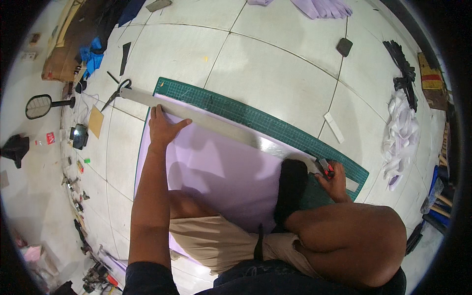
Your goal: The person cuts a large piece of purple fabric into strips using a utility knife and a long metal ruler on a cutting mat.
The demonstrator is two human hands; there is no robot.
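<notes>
A sheet of lavender material lies over a green cutting mat on the floor. Across both runs a long metal ruler, slanting down from left to right. My left hand rests on the sheet, thumb spread wide and fingertips on the ruler's left part. Toward the ruler's right end, my right hand is closed around a red and black utility knife. Its tip is too small to make out. My foot in a black sock stands by the ruler, left of the knife.
Black-handled scissors lie by the ruler's left end. A white strip and a dark pad are on the tiles beyond the mat. White fabric is heaped at right. Assorted tools and a bug-swatter racket line the left side.
</notes>
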